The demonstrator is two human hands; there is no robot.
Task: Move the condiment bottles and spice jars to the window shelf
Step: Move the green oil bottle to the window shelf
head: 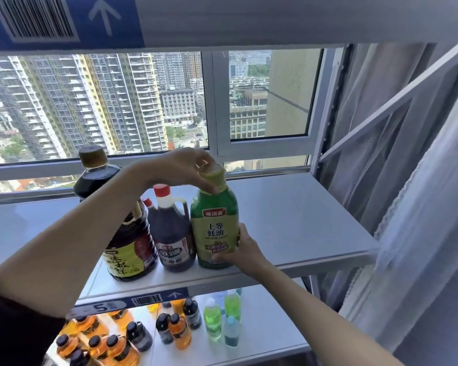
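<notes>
On the grey window shelf (288, 215), in front of the glass, three bottles are lined up near its front edge. At the left, partly hidden by the forearm, a large dark soy sauce bottle (132, 249) with a yellow label is seen; just right of it a smaller dark vinegar bottle (171, 233) with a red cap. Rightmost, touching the vinegar, the green oyster sauce bottle (214, 228) is held upright: its yellow cap is pinched by the left hand (180, 169), and its lower right side is gripped by the right hand (238, 253). On the lower shelf (262, 336), small drink bottles (177, 330) are gathered.
</notes>
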